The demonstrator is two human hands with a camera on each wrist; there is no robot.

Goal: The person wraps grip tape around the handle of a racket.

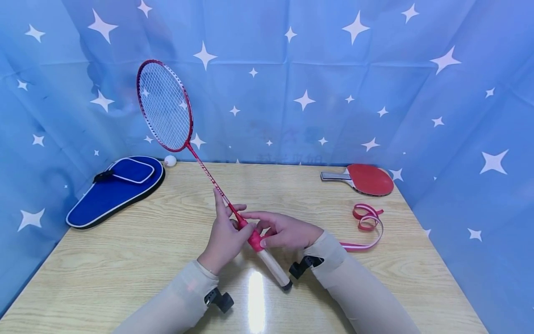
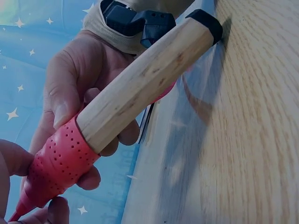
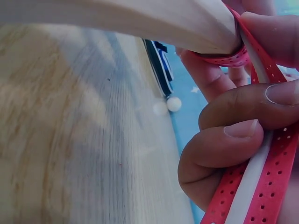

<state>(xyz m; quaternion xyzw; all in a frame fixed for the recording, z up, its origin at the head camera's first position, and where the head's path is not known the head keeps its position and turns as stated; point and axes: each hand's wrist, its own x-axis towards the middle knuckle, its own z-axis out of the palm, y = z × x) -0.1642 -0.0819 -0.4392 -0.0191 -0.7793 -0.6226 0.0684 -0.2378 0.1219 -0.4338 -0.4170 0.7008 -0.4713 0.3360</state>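
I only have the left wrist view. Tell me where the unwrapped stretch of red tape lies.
Observer: In the head view, the tape trails out beyond the right hand and ends in curls on the table, near the red paddle.
Operator: Describe the tape where that hand grips it.
Observer: The right wrist view shows a white strip running lengthwise along it, with red, hole-dotted bands on both sides.
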